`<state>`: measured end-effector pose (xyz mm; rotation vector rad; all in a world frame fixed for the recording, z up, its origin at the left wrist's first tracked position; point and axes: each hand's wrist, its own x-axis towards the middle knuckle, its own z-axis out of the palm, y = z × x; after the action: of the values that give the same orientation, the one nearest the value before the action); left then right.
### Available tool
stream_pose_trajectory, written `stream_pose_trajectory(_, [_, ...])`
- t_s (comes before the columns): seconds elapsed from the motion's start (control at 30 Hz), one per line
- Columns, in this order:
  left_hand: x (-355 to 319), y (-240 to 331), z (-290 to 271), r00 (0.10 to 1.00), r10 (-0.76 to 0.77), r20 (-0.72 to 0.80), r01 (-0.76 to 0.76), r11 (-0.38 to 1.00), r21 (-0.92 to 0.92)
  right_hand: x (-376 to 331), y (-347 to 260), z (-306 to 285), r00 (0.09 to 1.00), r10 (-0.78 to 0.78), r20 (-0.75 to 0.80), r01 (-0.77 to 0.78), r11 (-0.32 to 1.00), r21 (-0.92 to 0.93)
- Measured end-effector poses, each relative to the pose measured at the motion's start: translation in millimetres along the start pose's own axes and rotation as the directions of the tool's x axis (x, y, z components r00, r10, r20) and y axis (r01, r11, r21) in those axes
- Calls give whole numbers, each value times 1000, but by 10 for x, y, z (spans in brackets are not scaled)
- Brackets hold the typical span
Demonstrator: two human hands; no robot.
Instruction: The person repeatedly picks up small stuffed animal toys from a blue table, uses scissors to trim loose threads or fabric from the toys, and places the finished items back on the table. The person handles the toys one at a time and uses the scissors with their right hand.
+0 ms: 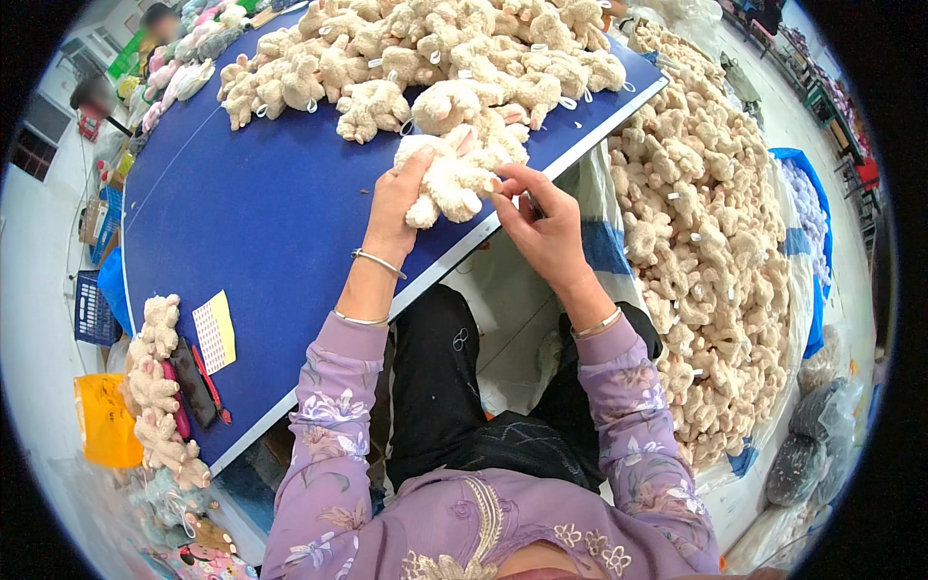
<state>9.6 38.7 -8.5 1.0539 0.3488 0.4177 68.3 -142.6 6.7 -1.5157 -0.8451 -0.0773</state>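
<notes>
A cream plush toy [452, 179] with pink inner ears is held above the near edge of the blue table. My left hand [394, 201] is closed round its left side, thumb on top. At the toy's right side, by a small pink-tipped limb, my right hand [549, 220] has thumb and forefinger pinched together. Something small and dark shows among its curled fingers, too little to name. Directly behind the held toy lies another plush toy [449, 104], part of a big pile of plush toys [387, 53] with small white loop tags.
The blue table [261, 203] has a pale edge strip in front of me. A large open sack of plush toys [706, 280] stands at my right. Left on the table are a yellow sheet [215, 332], a red pen [207, 377], a dark case [196, 385] and a row of plush toys [155, 387].
</notes>
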Motion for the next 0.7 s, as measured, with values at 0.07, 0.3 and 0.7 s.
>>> stream_pose_trajectory(0.07, [-25, 10, 17, 999, 43, -25, -43, 999, 22, -47, -5, -2, 997, -33, 68, 35, 999, -37])
stream_pose_trajectory(0.3, [-60, 14, 96, 982, 172, -80, -160, 978, 135, -54, -107, 47, 997, 61, 39, -56, 990, -132])
stream_pose_trajectory(0.7, [-100, -33, 110, 977, 163, 141, -170, 985, 43, 78, 67, -237, 943, 332, 14, -330, 933, 146])
